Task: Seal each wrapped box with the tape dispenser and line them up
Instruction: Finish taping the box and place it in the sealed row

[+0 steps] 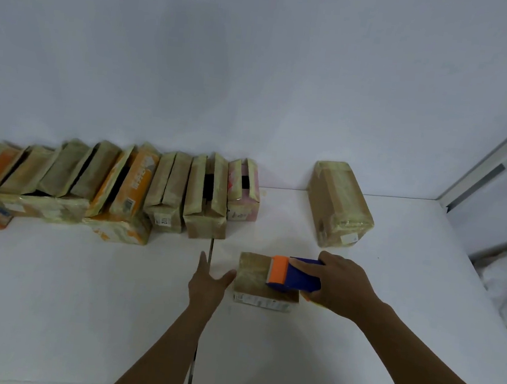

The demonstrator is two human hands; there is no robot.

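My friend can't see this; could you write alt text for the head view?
A right hand holds a blue-and-orange tape dispenser on a small wrapped box, the open left hand beside it. Taped boxes stand in a row behind.

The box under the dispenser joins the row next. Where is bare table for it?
Free: the gap between the pink box ending the row and the lone box at right; also the near table left of the left hand. Crowded: along the wall left of the pink box.
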